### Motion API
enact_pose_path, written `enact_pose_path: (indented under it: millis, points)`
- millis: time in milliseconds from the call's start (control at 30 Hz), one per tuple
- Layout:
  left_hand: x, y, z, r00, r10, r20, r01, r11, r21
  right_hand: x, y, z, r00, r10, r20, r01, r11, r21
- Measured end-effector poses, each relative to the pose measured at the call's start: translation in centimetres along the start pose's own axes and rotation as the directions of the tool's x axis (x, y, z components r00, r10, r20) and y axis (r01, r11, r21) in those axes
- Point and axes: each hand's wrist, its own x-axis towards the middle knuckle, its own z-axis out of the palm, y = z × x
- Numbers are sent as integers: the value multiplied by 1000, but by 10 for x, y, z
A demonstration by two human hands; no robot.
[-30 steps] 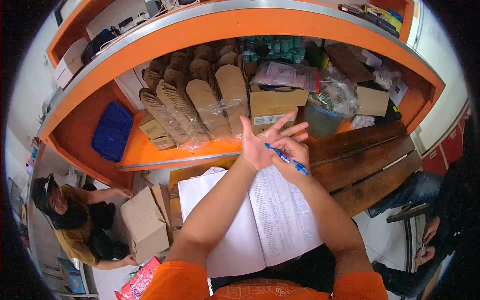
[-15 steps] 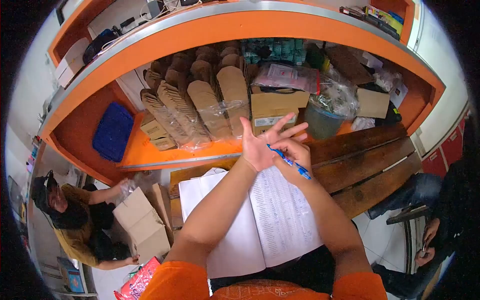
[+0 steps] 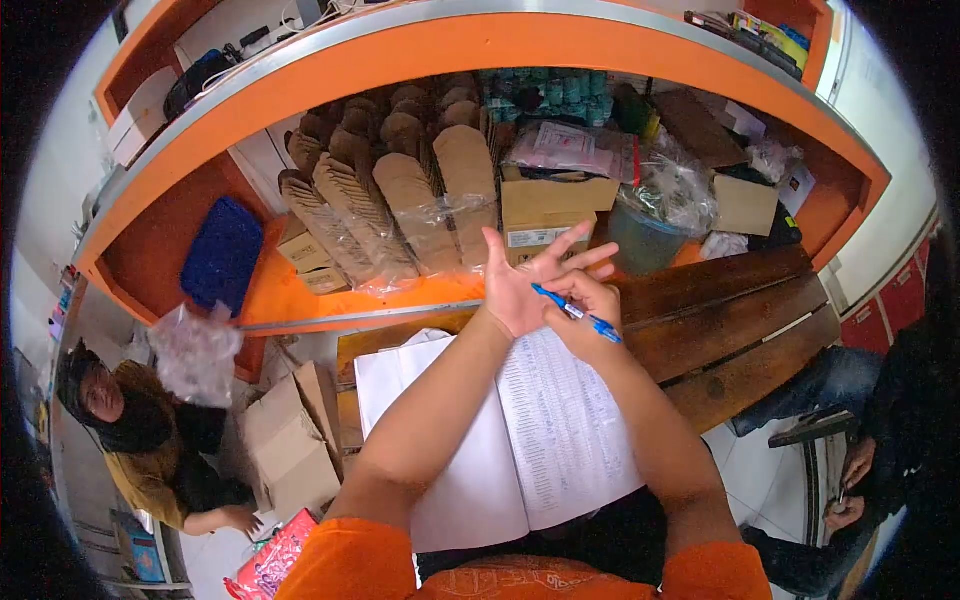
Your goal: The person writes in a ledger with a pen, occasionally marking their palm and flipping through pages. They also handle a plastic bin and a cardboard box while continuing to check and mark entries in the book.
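My left hand [image 3: 522, 290] is held palm up above an open book, thumb out and fingers spread. My right hand [image 3: 588, 312] grips a blue pen [image 3: 578, 312], its front end pointing at my left palm. The fingers around the pen overlap the lower side of the left hand in this view. Beneath my forearms lies the open book [image 3: 565, 430]. Its right page carries dense columns of writing, while the left page [image 3: 460, 480] looks mostly blank.
A slatted wooden bench [image 3: 720, 335] extends right. Behind it, an orange shelf holds stacked brown cardboard pieces [image 3: 405, 195], a box [image 3: 550, 210] and a bucket [image 3: 645, 245]. At left a person [image 3: 150, 440] sits near a carton [image 3: 295, 445] and a plastic bag [image 3: 195, 355]. Another person [image 3: 880, 450] sits at right.
My hands and the pen stay almost in place, with the pen turned slightly. At left, the plastic bag has risen into view and the person's lower hand has come off the carton.
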Motion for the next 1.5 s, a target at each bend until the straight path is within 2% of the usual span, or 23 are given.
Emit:
enact_pose_path:
  millis: [100, 200, 300, 367, 667, 733, 833, 1067, 1133, 1300, 1367, 1467, 1500]
  points:
    - [0, 0, 1, 1000, -5, -9, 5, 1000, -20, 0, -2, -1, 999, -17, 33, 17, 1000, -18]
    - [1, -1, 2, 1000, 4, -1, -4, 1000, -12, 0, -6, 3, 1000, -1, -23, 1, 1000, -14]
    - [1, -1, 0, 1000, 7, 0, -7, 998, -57, -1, -2, 4, 999, -5, -38, 7, 998, 63]
    - [1, -1, 1, 1000, 11, -9, -12, 999, -35, 0, 1, 0, 999, -46, 5, 46, 999, -26]
    - [2, -2, -2, 1000, 6, 3, -6, 1000, -8, 0, -3, 1, 991, -132, 30, 134, 988, -77]
    - [-2, 1, -6, 1000, 20, 1, -20, 1000, -4, -1, 3, 5, 991, -126, 35, 128, 991, -33]
    - [1, 0, -8, 999, 2, 35, -2, 1000, -17, 0, 2, 1, 995, -68, 73, 75, 993, -93]
    - [1, 0, -7, 999, -7, 50, 9, 1000, -26, -1, 3, 3, 996, -80, 32, 83, 994, -77]
    - [0, 0, -4, 1000, 3, 8, -3, 1000, -28, -1, 1, 4, 999, -50, 9, 51, 994, -98]
    - [2, -2, 0, 1000, 6, -1, -6, 1000, -3, -1, 2, -1, 994, -101, 38, 105, 984, -141]
    - [0, -1, 1, 1000, 21, -16, -21, 1000, -14, -2, -3, 4, 998, -47, -31, 45, 997, -61]
    - [-1, -2, -6, 1000, 7, 2, -7, 999, -46, -5, 24, 5, 997, -80, -1, 80, 996, -43]
    - [-5, 0, -7, 998, 56, -30, -57, 998, -28, -4, 23, 5, 995, -103, -13, 102, 991, -91]
